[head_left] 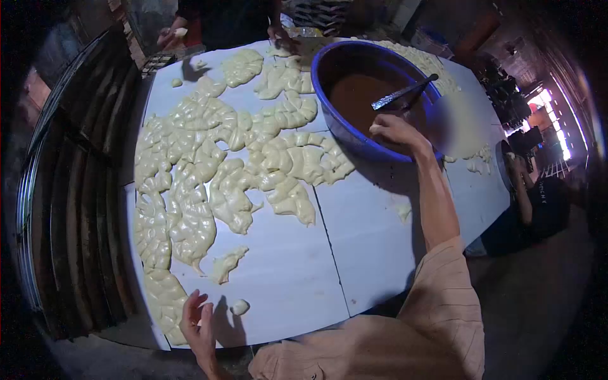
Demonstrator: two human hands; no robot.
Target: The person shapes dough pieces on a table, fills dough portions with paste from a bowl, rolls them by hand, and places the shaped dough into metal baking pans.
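My left hand (199,324) hovers at the front edge of the table, fingers apart and nothing in them. Just right of it lies a small round dough ball (239,307), not touched. A ragged dough scrap (228,265) sits behind that ball. Over the near rim of a blue basin (342,132), my right hand (394,131) is closed, fingertips pressed together; what they hold, if anything, cannot be made out. Brown paste (354,95) fills part of the basin, and a dark flat-bladed tool (405,92) leans across its far right side.
Pale pressed dough (190,215) spreads over the left half of the white table (285,278). More dough pieces (424,60) lie behind the basin. One person (228,22) stands across the table, another (532,202) is at the right. Dark ridged panels (76,202) line the left.
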